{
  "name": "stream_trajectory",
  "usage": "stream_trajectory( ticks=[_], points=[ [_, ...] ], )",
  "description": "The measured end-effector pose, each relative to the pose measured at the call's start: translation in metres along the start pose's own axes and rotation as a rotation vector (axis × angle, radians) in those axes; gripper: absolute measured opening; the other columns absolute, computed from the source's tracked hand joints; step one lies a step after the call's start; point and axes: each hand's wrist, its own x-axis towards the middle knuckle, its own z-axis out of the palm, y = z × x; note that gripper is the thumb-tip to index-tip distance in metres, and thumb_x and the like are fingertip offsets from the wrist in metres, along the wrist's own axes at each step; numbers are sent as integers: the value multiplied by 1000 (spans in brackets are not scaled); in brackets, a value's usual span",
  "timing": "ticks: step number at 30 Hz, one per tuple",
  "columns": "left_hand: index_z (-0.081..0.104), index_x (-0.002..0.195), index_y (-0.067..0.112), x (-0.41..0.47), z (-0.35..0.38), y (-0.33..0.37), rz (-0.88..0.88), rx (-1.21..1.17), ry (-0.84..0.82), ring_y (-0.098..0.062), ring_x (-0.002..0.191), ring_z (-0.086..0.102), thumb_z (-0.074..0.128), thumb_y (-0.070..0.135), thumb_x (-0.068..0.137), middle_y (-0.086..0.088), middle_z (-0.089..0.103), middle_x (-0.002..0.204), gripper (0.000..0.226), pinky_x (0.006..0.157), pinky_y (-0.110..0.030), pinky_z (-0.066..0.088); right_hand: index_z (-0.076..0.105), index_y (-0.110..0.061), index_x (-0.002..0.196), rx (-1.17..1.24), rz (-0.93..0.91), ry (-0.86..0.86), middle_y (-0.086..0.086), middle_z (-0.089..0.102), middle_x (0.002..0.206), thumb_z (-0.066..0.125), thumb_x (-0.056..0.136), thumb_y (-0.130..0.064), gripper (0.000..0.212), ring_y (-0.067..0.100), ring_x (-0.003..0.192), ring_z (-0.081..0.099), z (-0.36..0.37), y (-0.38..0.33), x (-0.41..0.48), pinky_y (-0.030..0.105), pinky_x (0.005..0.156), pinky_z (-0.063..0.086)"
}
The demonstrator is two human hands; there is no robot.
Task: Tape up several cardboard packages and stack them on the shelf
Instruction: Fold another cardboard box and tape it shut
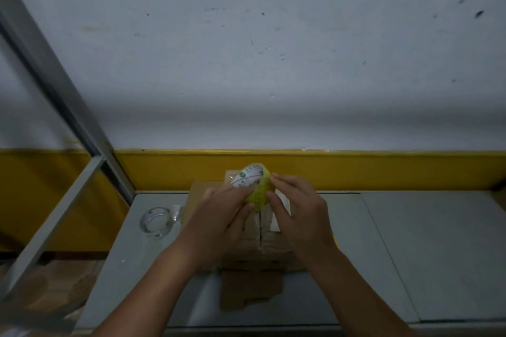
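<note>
A yellow tape roll (256,186) with a white printed core is held above a brown cardboard package (262,246) on the grey shelf board (427,249). My left hand (219,221) grips the roll from below and the left. My right hand (298,213) pinches the roll's right edge with thumb and fingertips. The package's top flaps meet along a centre seam under my hands. A flat piece of cardboard (249,293) lies in front of the package.
A clear tape roll (155,221) lies flat on the shelf to the left of the package. A grey metal upright and brace (68,107) slant across the left. A white and yellow wall stands behind the shelf. More cardboard shows low at the left (54,287).
</note>
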Motion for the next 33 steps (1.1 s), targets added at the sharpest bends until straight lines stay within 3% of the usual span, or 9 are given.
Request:
stream_trajectory(
  ticks=[7, 11, 14, 18, 21, 23, 26, 29, 33],
  points=[
    [68, 104, 33, 3, 4, 0, 37, -94, -95, -1, 93, 55, 54, 48, 103, 21, 66, 93, 20, 86, -25, 37, 78, -14, 98, 76, 138, -12, -6, 67, 90, 74, 95, -13, 5, 4, 85, 64, -13, 8, 3, 23, 74, 55],
    [62, 76, 33, 3, 7, 1, -64, -284, -140, -9, 66, 58, 58, 52, 100, 13, 60, 70, 31, 57, -31, 43, 75, -17, 91, 149, 343, -104, -10, 70, 86, 68, 98, -19, 10, 7, 83, 65, -14, 10, 1, 32, 70, 54],
    [63, 68, 27, 4, -2, -8, -159, -2, -154, -6, 59, 57, 51, 71, 96, 8, 58, 58, 53, 51, -32, 35, 76, -24, 91, 237, 433, -107, -11, 73, 83, 69, 99, -19, 12, 7, 81, 67, -22, 12, -7, 27, 68, 55],
    [57, 77, 73, -3, -15, -11, -278, 117, -226, 4, 56, 60, 39, 97, 78, 31, 61, 61, 30, 46, -27, 32, 77, -28, 87, 359, 466, -112, -11, 75, 84, 70, 98, -19, 16, 6, 79, 70, -28, 5, -26, 14, 66, 51],
    [72, 70, 33, -25, -19, -24, -299, -190, -212, -12, 47, 61, 53, 92, 82, 4, 65, 55, 63, 51, -31, 45, 78, -18, 79, 548, 635, 2, 8, 74, 79, 69, 92, -23, 17, 27, 75, 69, -30, 9, -35, 33, 68, 57],
    [75, 69, 20, -41, -21, -32, -287, -540, -160, -26, 65, 74, 65, 75, 90, -5, 70, 59, 59, 65, -33, 58, 78, -13, 77, 594, 747, 20, 16, 72, 78, 70, 89, -23, 18, 39, 74, 65, -31, 17, -40, 43, 66, 53],
    [75, 69, 18, -56, -20, -34, -336, -738, -170, -23, 55, 72, 72, 57, 92, -9, 70, 59, 45, 50, -28, 56, 81, -16, 79, 545, 775, -51, 11, 73, 75, 72, 94, -18, 17, 22, 69, 63, -29, 23, -51, 29, 59, 50],
    [70, 66, 21, -63, -20, -40, -382, -344, -212, -17, 48, 65, 67, 71, 88, -4, 65, 57, 54, 45, -35, 51, 83, -22, 85, 478, 741, -14, -3, 77, 77, 73, 94, -17, 14, 1, 68, 68, -32, 27, -61, 15, 57, 51],
    [62, 57, 14, -65, -20, -47, -440, 158, -262, -13, 42, 52, 63, 81, 85, -4, 56, 50, 72, 45, -39, 42, 81, -30, 86, 357, 688, -58, -11, 79, 82, 73, 95, -15, 19, 2, 79, 73, -29, 34, -76, 14, 68, 55]
  ],
)
